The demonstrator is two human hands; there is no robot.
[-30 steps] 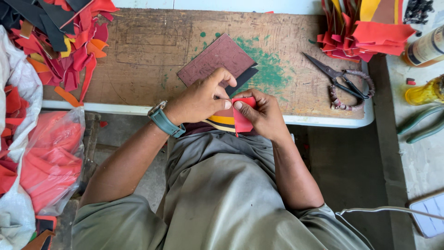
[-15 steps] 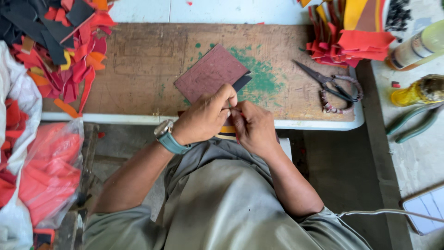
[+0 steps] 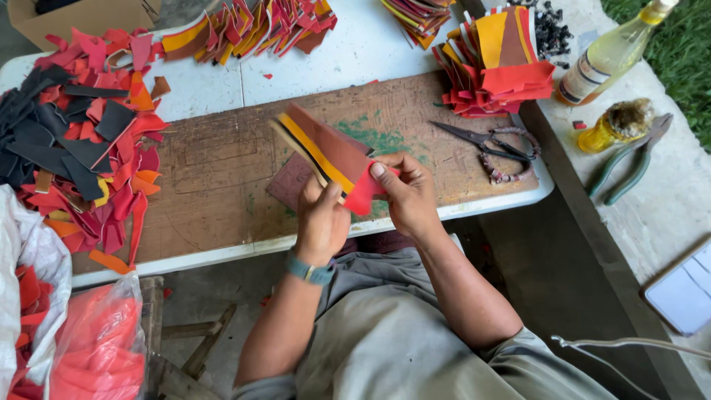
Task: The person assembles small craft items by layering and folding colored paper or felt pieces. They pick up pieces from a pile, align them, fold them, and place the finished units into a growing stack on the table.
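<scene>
Worn wooden work board (image 3: 222, 170) on white table, lying beyond my fingers. Both hands raised over its near edge: left hand (image 3: 322, 222) and right hand (image 3: 404, 194) pinched shut on stacked leather pieces (image 3: 326, 152), red tip under right thumb. Step judged: aligning layers. Next needs square edges.

Soft, even daylight, prob. overcast or open shade; no hard shadows. Faint shadow under the table (image 3: 474, 211) front edge, darker floor below. Mild glare on the white tabletop's far edge and on the bottle (image 3: 607, 55) at the right. Focus sharp at centre; hands show slight motion blur. Wide-angle lens bends table edges toward the corners. Colours vivid, exposure OK.
</scene>
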